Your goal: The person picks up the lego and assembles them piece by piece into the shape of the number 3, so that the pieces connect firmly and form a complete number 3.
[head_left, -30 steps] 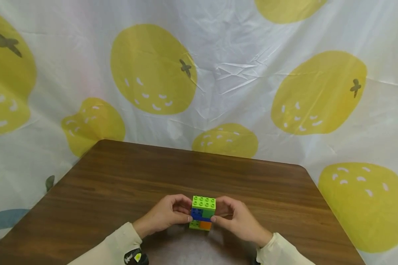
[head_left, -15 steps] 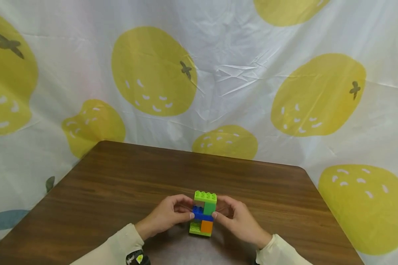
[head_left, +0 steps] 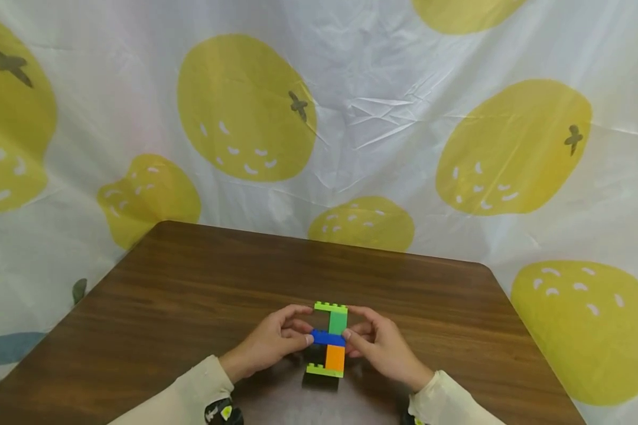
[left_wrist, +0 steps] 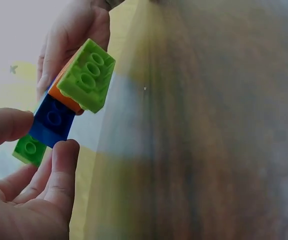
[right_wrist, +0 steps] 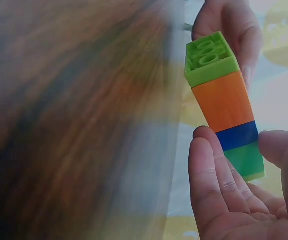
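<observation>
Both hands hold a small tower of toy building bricks in the head view. A blue brick (head_left: 325, 337) forms its middle layer, with a green brick (head_left: 338, 322) above and an orange brick (head_left: 335, 358) below, both toward the right end. Lime-green bricks cap it: an upper one (head_left: 329, 307) and a lower one (head_left: 324, 370). My left hand (head_left: 271, 343) pinches the blue brick's left end between thumb and fingers. At the right end my right hand (head_left: 384, 349) grips the blue layer. The lower lime brick's hollow underside (left_wrist: 91, 75) faces the left wrist camera.
A brown wood-grain table (head_left: 244, 277) spreads beneath the hands, with a dark shadow under the tower. Behind it hangs a white curtain (head_left: 372, 136) printed with yellow fruit. Cream sleeves cover both forearms.
The tower has tipped back from showing its studded top to showing its front face, opening gaps at left. It now stands clear above its shadow. Both hands keep their hold.
</observation>
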`<control>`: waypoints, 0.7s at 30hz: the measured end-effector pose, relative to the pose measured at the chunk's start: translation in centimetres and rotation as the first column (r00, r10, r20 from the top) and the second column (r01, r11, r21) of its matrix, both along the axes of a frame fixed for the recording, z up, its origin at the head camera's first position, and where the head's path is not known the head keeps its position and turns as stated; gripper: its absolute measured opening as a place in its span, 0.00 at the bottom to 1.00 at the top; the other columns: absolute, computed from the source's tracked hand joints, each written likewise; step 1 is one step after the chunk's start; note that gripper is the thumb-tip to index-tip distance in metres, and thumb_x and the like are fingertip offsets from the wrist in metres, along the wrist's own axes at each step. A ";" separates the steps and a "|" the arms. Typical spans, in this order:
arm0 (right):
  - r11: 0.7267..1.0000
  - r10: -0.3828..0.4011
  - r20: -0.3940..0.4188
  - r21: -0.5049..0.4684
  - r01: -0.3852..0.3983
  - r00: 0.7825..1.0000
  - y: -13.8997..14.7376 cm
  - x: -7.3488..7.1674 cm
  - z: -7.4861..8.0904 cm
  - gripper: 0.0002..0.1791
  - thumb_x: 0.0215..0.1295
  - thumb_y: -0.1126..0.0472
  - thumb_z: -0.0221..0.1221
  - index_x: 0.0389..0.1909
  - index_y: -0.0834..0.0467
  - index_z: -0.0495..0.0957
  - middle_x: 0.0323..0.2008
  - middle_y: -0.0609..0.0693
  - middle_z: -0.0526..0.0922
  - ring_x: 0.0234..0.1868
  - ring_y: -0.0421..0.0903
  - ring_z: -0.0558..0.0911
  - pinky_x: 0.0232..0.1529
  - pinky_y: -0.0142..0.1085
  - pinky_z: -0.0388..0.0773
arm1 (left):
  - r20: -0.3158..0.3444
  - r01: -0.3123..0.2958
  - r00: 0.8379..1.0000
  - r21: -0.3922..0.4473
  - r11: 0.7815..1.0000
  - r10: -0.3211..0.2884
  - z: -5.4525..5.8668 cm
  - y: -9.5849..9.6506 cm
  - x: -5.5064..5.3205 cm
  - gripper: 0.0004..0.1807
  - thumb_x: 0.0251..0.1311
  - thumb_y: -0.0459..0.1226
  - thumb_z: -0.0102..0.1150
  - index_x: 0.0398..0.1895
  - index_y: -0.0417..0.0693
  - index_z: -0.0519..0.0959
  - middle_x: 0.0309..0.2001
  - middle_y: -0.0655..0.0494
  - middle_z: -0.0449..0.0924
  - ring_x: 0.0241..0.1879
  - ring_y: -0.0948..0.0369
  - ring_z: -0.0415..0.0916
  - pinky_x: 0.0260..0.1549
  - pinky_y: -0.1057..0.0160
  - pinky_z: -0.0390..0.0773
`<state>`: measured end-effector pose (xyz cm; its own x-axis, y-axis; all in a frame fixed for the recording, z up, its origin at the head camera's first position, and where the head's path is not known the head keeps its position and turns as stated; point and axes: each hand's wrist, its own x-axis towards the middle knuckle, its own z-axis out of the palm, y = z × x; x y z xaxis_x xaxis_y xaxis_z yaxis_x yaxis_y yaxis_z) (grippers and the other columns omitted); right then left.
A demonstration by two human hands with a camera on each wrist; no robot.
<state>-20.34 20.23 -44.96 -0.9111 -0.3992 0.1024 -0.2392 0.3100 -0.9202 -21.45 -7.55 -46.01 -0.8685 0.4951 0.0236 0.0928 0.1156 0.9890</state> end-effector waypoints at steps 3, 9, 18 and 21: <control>1.000 -0.008 0.010 0.001 0.007 1.000 0.0 -0.1 0.2 0.32 0.76 0.60 0.64 0.74 0.67 0.66 0.45 0.67 0.89 0.36 0.55 0.91 0.40 0.41 0.90 | -0.006 -0.004 1.000 -0.008 1.000 0.004 0.2 0.0 0.0 0.36 0.70 0.40 0.69 0.76 0.40 0.67 0.55 0.44 0.84 0.51 0.54 0.87 0.48 0.61 0.86; 1.000 -0.005 0.022 0.028 0.004 1.000 0.1 -0.2 0.5 0.35 0.75 0.60 0.65 0.75 0.70 0.64 0.46 0.67 0.89 0.36 0.54 0.91 0.39 0.40 0.90 | -0.016 -0.012 1.000 -0.029 1.000 0.011 0.4 0.0 -0.1 0.35 0.69 0.41 0.70 0.75 0.40 0.69 0.54 0.44 0.85 0.50 0.55 0.87 0.47 0.63 0.86; 0.992 0.059 0.018 0.107 -0.061 0.998 0.8 -0.6 0.4 0.44 0.65 0.57 0.73 0.77 0.67 0.65 0.54 0.66 0.87 0.41 0.46 0.91 0.41 0.37 0.89 | 0.007 -0.003 1.000 -0.073 0.997 0.003 0.5 -0.1 -0.7 0.38 0.64 0.38 0.74 0.75 0.40 0.70 0.52 0.46 0.87 0.47 0.57 0.87 0.43 0.61 0.85; 0.988 0.073 0.011 0.137 -0.074 0.997 0.9 -0.7 0.2 0.45 0.64 0.56 0.74 0.76 0.68 0.66 0.55 0.64 0.86 0.41 0.45 0.91 0.39 0.35 0.88 | 0.007 -0.006 1.000 -0.099 0.995 0.006 0.4 -0.1 -0.8 0.38 0.63 0.39 0.75 0.74 0.40 0.71 0.51 0.48 0.87 0.47 0.57 0.86 0.42 0.61 0.84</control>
<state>-21.04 21.13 -44.71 -0.8793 -0.4749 0.0369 -0.2609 0.4153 -0.8715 -22.27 -7.63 -45.62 -0.8714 0.4896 -0.0312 0.0851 0.2135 0.9732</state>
